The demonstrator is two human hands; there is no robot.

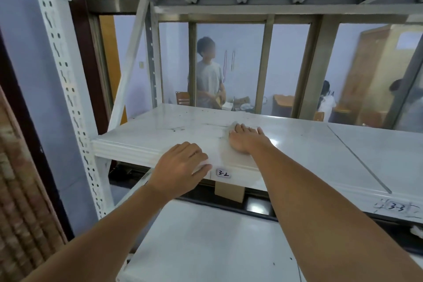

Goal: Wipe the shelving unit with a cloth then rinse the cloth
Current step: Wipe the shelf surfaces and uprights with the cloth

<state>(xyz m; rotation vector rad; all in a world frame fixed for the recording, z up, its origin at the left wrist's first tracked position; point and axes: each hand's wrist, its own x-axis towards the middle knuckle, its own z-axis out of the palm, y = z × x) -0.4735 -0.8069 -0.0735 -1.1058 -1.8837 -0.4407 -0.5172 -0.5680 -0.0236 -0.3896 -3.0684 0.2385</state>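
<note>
1. Your right hand [246, 142] is flat on the white shelf [309, 151]. The fingers are straight and together, the palm is down, and it presses on the cloth [231, 126].
2. The cloth is white on white and hard to pick out. A crumpled edge of it shows at 11 o'clock from your fingertips, and the rest lies under the palm. How far it spreads toward your wrist, you cannot tell through the blur.
3. Your left hand [180, 165] is at 8 o'clock from the right one, apart from it and off the cloth. It rests on the shelf's front lip with the fingers loosely bent on top and the thumb along the front face.
4. The "3-2" label [223, 173] is just beside that thumb, at 4 o'clock from the left hand.
5. Dark specks [175, 129] dot the shelf at 10 o'clock from the cloth.
6. A cardboard box [229, 191] sits under the lip at 6 o'clock from the label, and the lower shelf [206, 247] is under your forearms.
7. The perforated upright [68, 89] stands at 9 o'clock, and a "3-3" label [397, 207] sits far out at 4 o'clock.
8. At 12 o'clock, behind the window [286, 64], a person in a grey shirt [209, 78] is standing.
</note>
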